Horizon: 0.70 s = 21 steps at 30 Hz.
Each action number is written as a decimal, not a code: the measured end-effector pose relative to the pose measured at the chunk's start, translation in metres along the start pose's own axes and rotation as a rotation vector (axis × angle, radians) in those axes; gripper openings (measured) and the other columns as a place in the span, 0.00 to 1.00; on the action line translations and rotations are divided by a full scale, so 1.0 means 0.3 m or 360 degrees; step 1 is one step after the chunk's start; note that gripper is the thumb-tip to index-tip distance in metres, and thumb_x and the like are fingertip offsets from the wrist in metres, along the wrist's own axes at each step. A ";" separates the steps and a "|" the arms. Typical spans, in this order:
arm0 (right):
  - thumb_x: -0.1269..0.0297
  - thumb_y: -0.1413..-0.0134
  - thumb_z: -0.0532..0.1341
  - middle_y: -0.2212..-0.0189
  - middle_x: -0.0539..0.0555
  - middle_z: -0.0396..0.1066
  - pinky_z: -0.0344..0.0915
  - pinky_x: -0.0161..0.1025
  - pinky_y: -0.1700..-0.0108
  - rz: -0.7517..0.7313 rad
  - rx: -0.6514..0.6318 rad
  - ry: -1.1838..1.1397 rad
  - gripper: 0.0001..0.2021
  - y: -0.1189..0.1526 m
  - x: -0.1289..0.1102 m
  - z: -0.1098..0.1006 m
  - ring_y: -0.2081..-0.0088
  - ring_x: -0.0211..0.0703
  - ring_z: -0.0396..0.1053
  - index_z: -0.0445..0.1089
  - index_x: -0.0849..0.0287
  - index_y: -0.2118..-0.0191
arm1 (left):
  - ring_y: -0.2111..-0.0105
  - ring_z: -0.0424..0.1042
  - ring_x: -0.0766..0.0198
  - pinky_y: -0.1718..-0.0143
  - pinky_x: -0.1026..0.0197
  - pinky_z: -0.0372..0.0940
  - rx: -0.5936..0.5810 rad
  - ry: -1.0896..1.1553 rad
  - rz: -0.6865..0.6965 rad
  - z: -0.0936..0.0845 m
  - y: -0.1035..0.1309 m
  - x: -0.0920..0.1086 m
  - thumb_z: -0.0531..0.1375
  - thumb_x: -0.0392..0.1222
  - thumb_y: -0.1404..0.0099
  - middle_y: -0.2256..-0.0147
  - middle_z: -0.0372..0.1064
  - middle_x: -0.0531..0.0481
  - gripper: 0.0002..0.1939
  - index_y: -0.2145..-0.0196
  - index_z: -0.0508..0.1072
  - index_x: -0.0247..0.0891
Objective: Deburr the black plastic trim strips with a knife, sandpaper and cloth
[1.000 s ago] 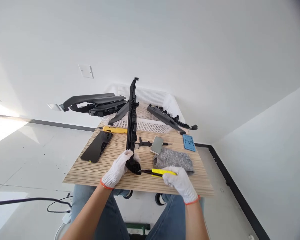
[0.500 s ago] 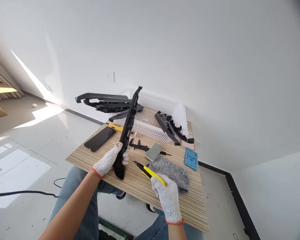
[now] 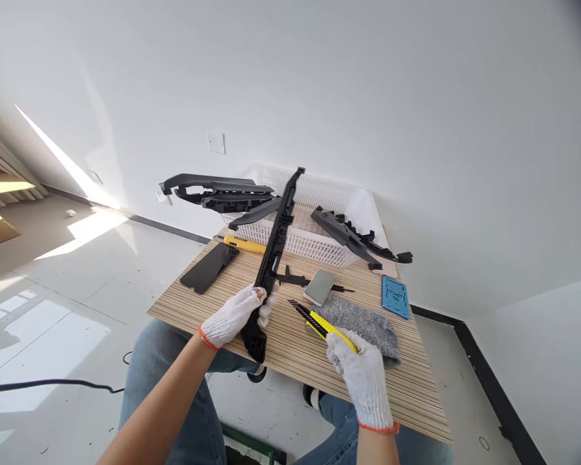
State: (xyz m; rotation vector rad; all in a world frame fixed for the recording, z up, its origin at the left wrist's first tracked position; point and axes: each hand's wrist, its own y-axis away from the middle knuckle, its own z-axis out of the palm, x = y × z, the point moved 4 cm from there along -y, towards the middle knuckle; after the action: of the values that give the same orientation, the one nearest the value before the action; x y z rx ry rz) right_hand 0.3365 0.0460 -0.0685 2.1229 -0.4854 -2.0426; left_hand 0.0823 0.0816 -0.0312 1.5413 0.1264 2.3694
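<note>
My left hand [image 3: 239, 314], in a white knit glove, is closed around the lower part of a long black plastic trim piece [image 3: 277, 242]. The piece stands tilted, its top end reaching up in front of the white basket. My right hand [image 3: 361, 368], gloved too, grips a yellow utility knife [image 3: 330, 330] with its dark blade out and pointing up-left, apart from the trim piece. Under and beside the knife lies a grey cloth [image 3: 363, 321]. A small grey-green box-like object [image 3: 319, 287] rests over a black caliper [image 3: 295, 279] behind the knife.
A white plastic basket [image 3: 310, 244] at the back holds more black trim pieces [image 3: 223, 187], jutting past its rim on both sides. On the wooden table [image 3: 290, 361] lie a black phone [image 3: 210, 267], a yellow-handled tool [image 3: 244, 244] and a blue card-like item [image 3: 395, 297].
The view has swung slightly, so the table and its things sit further right. Both hands keep their holds on the trim piece and the knife, with little change between them.
</note>
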 end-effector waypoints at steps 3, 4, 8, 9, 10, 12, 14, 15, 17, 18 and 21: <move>0.40 0.62 0.74 0.81 0.51 0.68 0.55 0.34 0.77 0.0010 0.0029 -0.0033 0.32 -0.005 0.001 0.002 0.78 0.37 0.59 0.82 0.67 0.60 | 0.78 0.59 0.72 0.79 0.66 0.58 -0.0010 -0.0015 0.0023 0.009 -0.001 -0.003 0.72 0.59 0.41 0.71 0.66 0.54 0.25 0.65 0.65 0.39; 0.40 0.61 0.74 0.81 0.51 0.67 0.54 0.34 0.78 0.0007 0.0022 -0.0025 0.32 -0.005 0.001 0.003 0.78 0.36 0.58 0.82 0.67 0.61 | 0.78 0.57 0.73 0.80 0.67 0.56 -0.0013 -0.0013 0.0029 0.014 -0.001 -0.001 0.71 0.59 0.41 0.71 0.65 0.55 0.25 0.65 0.65 0.40; 0.43 0.60 0.73 0.81 0.51 0.67 0.54 0.34 0.78 -0.0008 0.0008 0.0036 0.28 -0.001 -0.001 0.003 0.79 0.36 0.58 0.82 0.66 0.62 | 0.83 0.53 0.73 0.85 0.68 0.49 0.0091 -0.0031 -0.0046 0.024 -0.002 0.002 0.67 0.64 0.38 0.76 0.62 0.58 0.26 0.61 0.66 0.40; 0.43 0.59 0.73 0.81 0.51 0.67 0.54 0.34 0.78 -0.0008 0.0011 0.0047 0.27 0.001 -0.002 0.002 0.78 0.36 0.58 0.82 0.66 0.62 | 0.83 0.53 0.73 0.86 0.68 0.49 0.0125 -0.0040 -0.0093 0.024 -0.001 0.002 0.66 0.66 0.38 0.76 0.62 0.58 0.26 0.60 0.67 0.40; 0.44 0.59 0.73 0.81 0.51 0.67 0.54 0.33 0.78 -0.0007 0.0013 0.0055 0.27 0.003 -0.004 0.002 0.78 0.36 0.58 0.81 0.66 0.62 | 0.84 0.52 0.73 0.86 0.68 0.49 0.0145 -0.0044 -0.0140 0.025 0.000 0.001 0.64 0.68 0.38 0.77 0.62 0.58 0.28 0.60 0.68 0.39; 0.45 0.58 0.73 0.81 0.51 0.67 0.54 0.33 0.78 -0.0001 0.0019 0.0049 0.26 0.006 -0.008 0.003 0.78 0.35 0.58 0.81 0.66 0.63 | 0.85 0.53 0.74 0.86 0.68 0.51 0.0125 -0.0023 -0.0209 0.028 0.002 0.000 0.63 0.70 0.38 0.78 0.63 0.58 0.29 0.60 0.69 0.38; 0.45 0.59 0.73 0.82 0.51 0.67 0.54 0.33 0.78 0.0001 0.0028 0.0023 0.26 0.008 -0.016 0.007 0.79 0.35 0.58 0.81 0.66 0.63 | 0.84 0.55 0.73 0.85 0.68 0.54 0.0085 0.0023 -0.0228 0.028 0.004 -0.001 0.64 0.70 0.39 0.77 0.64 0.57 0.31 0.58 0.71 0.38; 0.46 0.59 0.73 0.82 0.50 0.67 0.53 0.33 0.79 -0.0004 0.0037 0.0011 0.25 0.009 -0.021 0.009 0.79 0.35 0.58 0.81 0.66 0.63 | 0.83 0.57 0.72 0.84 0.68 0.55 0.0079 0.0041 -0.0221 0.025 0.006 -0.002 0.66 0.70 0.40 0.77 0.65 0.57 0.31 0.57 0.71 0.38; 0.47 0.60 0.73 0.83 0.50 0.66 0.52 0.33 0.79 -0.0017 0.0060 -0.0005 0.24 0.009 -0.031 0.013 0.80 0.35 0.57 0.81 0.66 0.64 | 0.81 0.62 0.70 0.81 0.66 0.60 0.0088 0.0029 -0.0166 0.017 0.009 -0.004 0.68 0.67 0.42 0.74 0.69 0.54 0.32 0.54 0.71 0.38; 0.48 0.61 0.73 0.83 0.50 0.66 0.52 0.33 0.79 -0.0026 0.0071 -0.0006 0.24 0.009 -0.036 0.015 0.80 0.35 0.57 0.81 0.66 0.65 | 0.79 0.64 0.69 0.78 0.65 0.63 0.0093 0.0008 -0.0124 0.011 0.010 -0.005 0.69 0.66 0.42 0.72 0.71 0.53 0.32 0.54 0.71 0.37; 0.49 0.63 0.73 0.83 0.50 0.66 0.52 0.33 0.80 -0.0046 0.0099 -0.0010 0.23 0.005 -0.043 0.015 0.80 0.35 0.58 0.80 0.66 0.65 | 0.75 0.70 0.66 0.72 0.61 0.68 0.0050 -0.0072 -0.0029 -0.003 0.014 -0.014 0.69 0.63 0.40 0.67 0.76 0.47 0.30 0.51 0.72 0.36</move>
State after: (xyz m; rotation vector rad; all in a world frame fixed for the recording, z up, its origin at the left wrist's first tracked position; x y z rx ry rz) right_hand 0.3317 0.0494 -0.0561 2.1714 -0.5288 -2.0767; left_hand 0.0822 0.0764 -0.0343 1.6000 0.1679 2.3275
